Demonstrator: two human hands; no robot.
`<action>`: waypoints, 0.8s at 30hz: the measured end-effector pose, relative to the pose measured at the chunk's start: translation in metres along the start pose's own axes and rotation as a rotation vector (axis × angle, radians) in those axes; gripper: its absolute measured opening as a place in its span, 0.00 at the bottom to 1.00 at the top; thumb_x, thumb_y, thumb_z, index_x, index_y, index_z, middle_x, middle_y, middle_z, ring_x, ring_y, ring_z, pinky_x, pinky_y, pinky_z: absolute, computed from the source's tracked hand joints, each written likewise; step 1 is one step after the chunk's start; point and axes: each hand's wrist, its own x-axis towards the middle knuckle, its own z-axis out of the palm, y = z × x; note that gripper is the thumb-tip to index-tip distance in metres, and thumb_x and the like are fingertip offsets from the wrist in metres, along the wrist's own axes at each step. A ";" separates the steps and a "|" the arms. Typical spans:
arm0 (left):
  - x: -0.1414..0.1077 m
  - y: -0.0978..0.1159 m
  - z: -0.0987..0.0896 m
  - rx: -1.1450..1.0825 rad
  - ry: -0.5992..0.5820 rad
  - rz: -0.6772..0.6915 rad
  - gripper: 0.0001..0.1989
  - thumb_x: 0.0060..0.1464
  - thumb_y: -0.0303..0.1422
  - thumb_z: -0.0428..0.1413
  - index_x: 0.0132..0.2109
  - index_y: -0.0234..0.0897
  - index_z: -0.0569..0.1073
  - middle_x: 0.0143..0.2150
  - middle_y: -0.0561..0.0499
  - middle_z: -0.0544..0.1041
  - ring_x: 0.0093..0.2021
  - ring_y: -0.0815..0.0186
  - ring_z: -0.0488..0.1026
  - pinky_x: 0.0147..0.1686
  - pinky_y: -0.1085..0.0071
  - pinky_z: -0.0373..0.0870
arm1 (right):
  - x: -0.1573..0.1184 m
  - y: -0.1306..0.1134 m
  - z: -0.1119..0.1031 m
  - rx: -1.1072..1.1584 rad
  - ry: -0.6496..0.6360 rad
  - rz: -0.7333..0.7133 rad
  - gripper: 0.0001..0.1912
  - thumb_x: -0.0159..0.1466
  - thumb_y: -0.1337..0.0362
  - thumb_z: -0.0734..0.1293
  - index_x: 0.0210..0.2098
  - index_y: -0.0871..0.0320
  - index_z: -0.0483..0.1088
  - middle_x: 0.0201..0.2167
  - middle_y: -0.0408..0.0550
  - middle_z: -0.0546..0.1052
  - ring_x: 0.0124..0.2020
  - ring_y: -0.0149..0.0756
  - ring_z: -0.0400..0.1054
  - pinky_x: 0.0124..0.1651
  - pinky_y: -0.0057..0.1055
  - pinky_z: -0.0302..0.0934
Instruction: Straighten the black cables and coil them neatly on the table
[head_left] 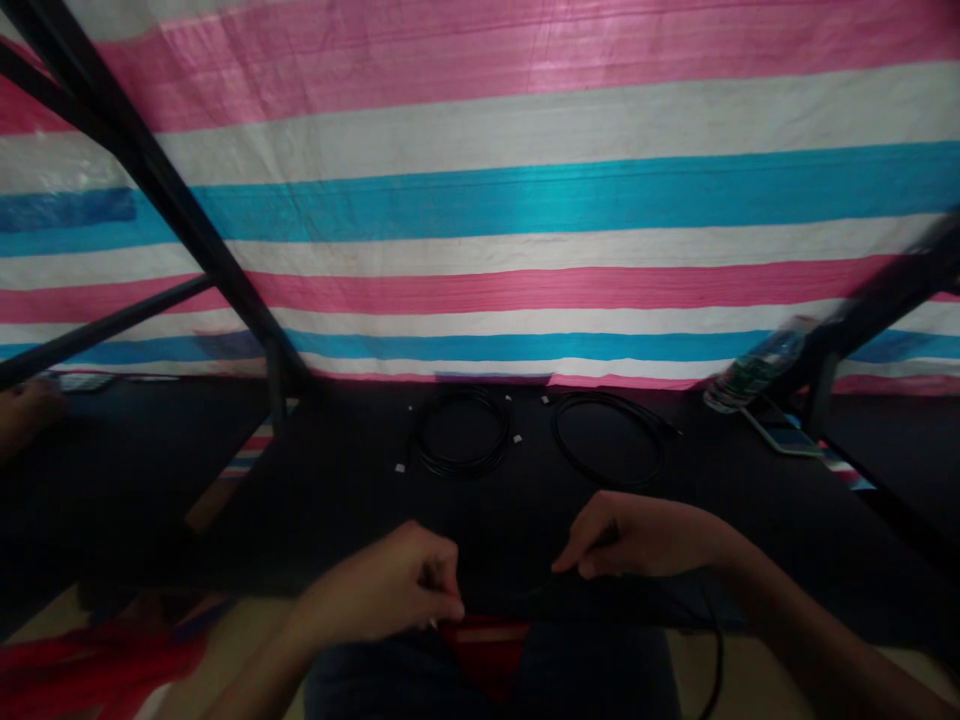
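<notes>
Tarpaulin [525, 200] in pink, white and blue stripes fills the far half of the view as a backdrop. Black frame bars [150, 170] slant across it at the left, and another bar [885, 290] slants at the right. Below lies the dark surface [337, 480], running from left to right. At its near edge the left hand [390, 585] is curled, its grip pinched shut on a thin black cable [525, 592] that runs right to the right hand [637, 540], whose fingertips press together on the same cable; a loop of it hangs off the near edge at the right. Farther back, near the middle, lie two coiled black cables: a tight coil [463, 432] on the left and a wider loop [609, 438] just to its right. A clear plastic bottle [757, 365] lies tilted at the far right, a phone [787, 437] beside it. Another person's hand [26, 415] rests at the far left.
</notes>
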 end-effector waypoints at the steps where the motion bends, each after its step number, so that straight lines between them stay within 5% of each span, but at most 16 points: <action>1: 0.000 0.001 0.006 0.020 -0.043 -0.029 0.06 0.49 0.35 0.61 0.32 0.36 0.75 0.25 0.55 0.75 0.25 0.68 0.69 0.24 0.74 0.59 | 0.003 0.001 0.004 0.004 -0.041 0.011 0.18 0.62 0.60 0.69 0.49 0.58 0.81 0.38 0.51 0.83 0.33 0.35 0.74 0.34 0.26 0.61; 5: 0.000 0.001 0.013 0.026 -0.058 -0.060 0.06 0.50 0.35 0.60 0.31 0.36 0.74 0.22 0.56 0.73 0.24 0.69 0.67 0.24 0.75 0.58 | 0.005 0.002 0.006 -0.039 -0.066 0.125 0.17 0.59 0.65 0.70 0.48 0.58 0.81 0.42 0.52 0.84 0.38 0.39 0.76 0.39 0.28 0.63; 10: -0.013 0.002 -0.012 0.108 0.036 0.034 0.15 0.58 0.41 0.54 0.30 0.35 0.76 0.21 0.57 0.68 0.23 0.71 0.62 0.23 0.75 0.55 | -0.010 -0.004 -0.018 -0.018 0.015 0.101 0.19 0.63 0.58 0.69 0.50 0.59 0.80 0.42 0.53 0.84 0.39 0.41 0.75 0.43 0.31 0.64; 15: -0.038 0.001 -0.039 0.120 -0.117 -0.004 0.15 0.57 0.41 0.55 0.33 0.37 0.81 0.20 0.57 0.64 0.21 0.71 0.58 0.21 0.74 0.51 | -0.020 -0.004 -0.028 0.072 -0.070 0.059 0.23 0.64 0.50 0.69 0.47 0.64 0.81 0.28 0.48 0.78 0.25 0.28 0.62 0.28 0.24 0.53; 20: -0.050 -0.025 -0.063 0.025 -0.230 -0.010 0.19 0.57 0.47 0.56 0.30 0.37 0.80 0.18 0.57 0.61 0.20 0.72 0.52 0.21 0.74 0.47 | -0.025 0.001 -0.029 0.190 -0.064 0.077 0.27 0.64 0.48 0.69 0.44 0.68 0.81 0.20 0.39 0.63 0.21 0.24 0.49 0.23 0.24 0.43; 24: -0.065 -0.056 -0.080 0.013 -0.150 -0.052 0.21 0.56 0.48 0.57 0.27 0.36 0.78 0.18 0.57 0.59 0.20 0.73 0.51 0.19 0.75 0.45 | -0.029 0.016 -0.035 0.249 -0.053 0.115 0.27 0.64 0.48 0.69 0.46 0.69 0.79 0.20 0.37 0.59 0.20 0.23 0.47 0.21 0.23 0.41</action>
